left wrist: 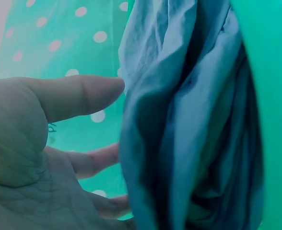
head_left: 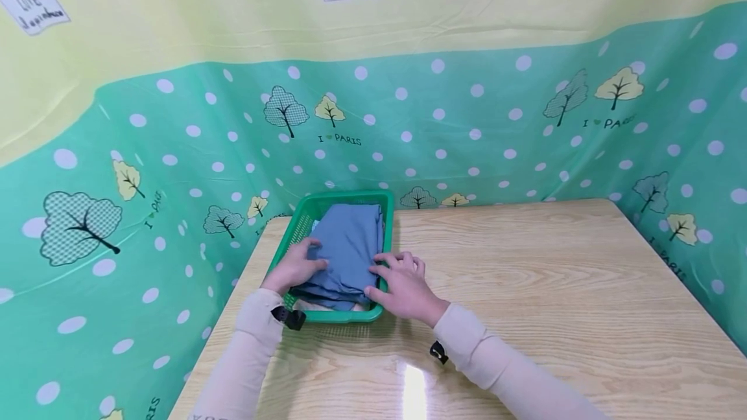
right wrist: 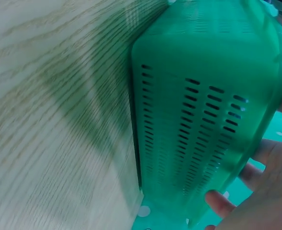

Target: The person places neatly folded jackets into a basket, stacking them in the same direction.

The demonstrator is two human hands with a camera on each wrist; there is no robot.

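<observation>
A green plastic basket [head_left: 335, 317] with slotted walls stands on the table, holding a folded blue-grey cloth [head_left: 349, 238]. Several loose folds show along the cloth's near edge, with paler fabric under it. My left hand [head_left: 296, 267] is over the basket's left side, thumb and fingers spread at the edge of the cloth. In the left wrist view the thumb [left wrist: 102, 93] is straight beside the folds. On the other side, my right hand [head_left: 406, 288] reaches across the basket's right rim, its fingertips at the cloth's right edge. The right wrist view has these fingers lightly bent along the rim.
The wooden table [head_left: 525, 290] extends to the right of the basket. A green and yellow curtain [head_left: 467, 109] with dots and trees hangs close behind the basket and along both sides. Light reflects off the table's near part.
</observation>
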